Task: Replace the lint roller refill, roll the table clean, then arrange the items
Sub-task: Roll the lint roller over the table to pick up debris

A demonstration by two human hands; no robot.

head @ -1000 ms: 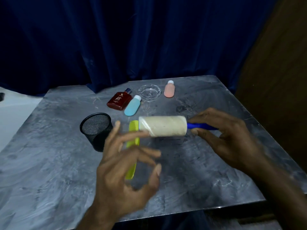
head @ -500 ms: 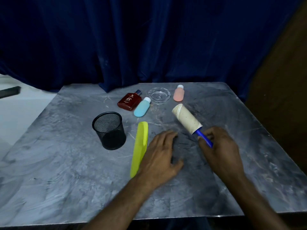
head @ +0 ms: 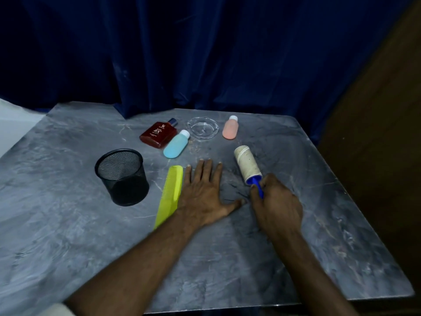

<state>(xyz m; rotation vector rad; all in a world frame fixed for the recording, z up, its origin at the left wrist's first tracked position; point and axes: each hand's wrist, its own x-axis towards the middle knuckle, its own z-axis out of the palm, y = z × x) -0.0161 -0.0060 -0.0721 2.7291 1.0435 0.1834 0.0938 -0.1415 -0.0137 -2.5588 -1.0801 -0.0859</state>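
Far left of both hands, a black mesh cup (head: 121, 176) stands upright on the grey table (head: 68, 224). Just right of it a yellow-green comb (head: 169, 197) lies flat, long axis running toward the person, its right edge touching or slipping under the left hand (head: 202, 197). Left hand: flat on the table, palm down, fingers spread wide, holding nothing. Beyond its fingertips lie a red bottle (head: 158, 134) and a blue bottle (head: 176, 147), both on their sides, side by side. Further right a clear glass dish (head: 202, 128), then a pink bottle (head: 230, 128), also lying down. Between the hands the table shows dark specks, maybe hairs; too small to tell. Lint roller (head: 247, 164): up and just left of the right hand (head: 276, 206), beige roll apparently down on the table, long axis slanting away and slightly leftward from that hand. Right hand is closed around the blue handle (head: 257, 189), most of it hidden in the fist. Judgement: rolling step in hand, refill looks fitted. Right hand is the nearer and already has the tool; the specked patch lies left of the roll, toward the left hand's thumb, so the stroke likely needs to sweep that way. Left hand seems to be bracing. Arranging not yet done.
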